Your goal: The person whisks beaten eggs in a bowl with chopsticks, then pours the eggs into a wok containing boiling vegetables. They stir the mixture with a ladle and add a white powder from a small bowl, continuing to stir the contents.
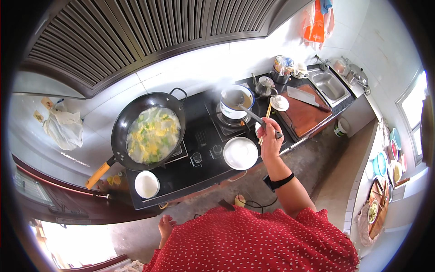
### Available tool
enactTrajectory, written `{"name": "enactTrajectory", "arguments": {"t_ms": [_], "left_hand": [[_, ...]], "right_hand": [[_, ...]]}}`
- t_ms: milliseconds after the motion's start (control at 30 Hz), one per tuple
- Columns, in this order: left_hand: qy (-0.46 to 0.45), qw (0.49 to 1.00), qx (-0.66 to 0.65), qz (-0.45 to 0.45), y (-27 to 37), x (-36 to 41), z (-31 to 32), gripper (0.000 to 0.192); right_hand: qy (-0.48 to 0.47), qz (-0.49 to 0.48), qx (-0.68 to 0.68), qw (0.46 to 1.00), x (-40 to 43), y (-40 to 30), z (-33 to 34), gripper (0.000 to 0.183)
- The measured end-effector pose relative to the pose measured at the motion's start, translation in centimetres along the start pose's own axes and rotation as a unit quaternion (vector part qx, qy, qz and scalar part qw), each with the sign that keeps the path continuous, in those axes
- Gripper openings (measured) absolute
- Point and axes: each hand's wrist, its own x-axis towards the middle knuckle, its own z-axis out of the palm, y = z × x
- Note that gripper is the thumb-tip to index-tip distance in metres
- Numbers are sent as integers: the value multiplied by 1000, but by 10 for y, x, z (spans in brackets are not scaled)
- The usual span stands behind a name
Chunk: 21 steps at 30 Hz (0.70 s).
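My right hand (272,136) grips the long handle of a metal ladle (251,113). The ladle's head is inside a white enamel pot (234,112) with a blue rim, on the right burner. A pair of wooden chopsticks (268,110) passes behind that hand, over a partly covered white dish (258,128); whether the hand also holds them is unclear. Hanging by my side, my left hand (166,225) has nothing in it, its fingers loosely bent. On the left burner sits a black wok (119,136) of steaming soup (153,134) with yellow egg-like pieces and greens.
A white plate (240,153) and a white bowl (147,184) stand along the stove's front edge. Right of the pot are a metal kettle (265,86), a white lid (279,103) and a cleaver (302,95) on a cutting board (302,119). The wok's wooden handle (97,174) juts out left.
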Motion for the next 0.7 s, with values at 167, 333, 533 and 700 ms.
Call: {"name": "enactTrajectory", "arguments": {"t_ms": [167, 333, 533, 700], "left_hand": [[1, 1000, 4, 13, -5, 6, -2, 40], [3, 1000, -4, 13, -5, 7, -2, 39], [4, 1000, 5, 20, -6, 1, -2, 39], [3, 999, 32, 43, -16, 0, -4, 40]], "right_hand": [[3, -18, 38, 999, -1, 10, -7, 16], [-7, -26, 47, 999, 0, 10, -11, 16], [-18, -26, 63, 998, 2, 1, -18, 18], [-14, -36, 69, 997, -2, -9, -25, 16]]}}
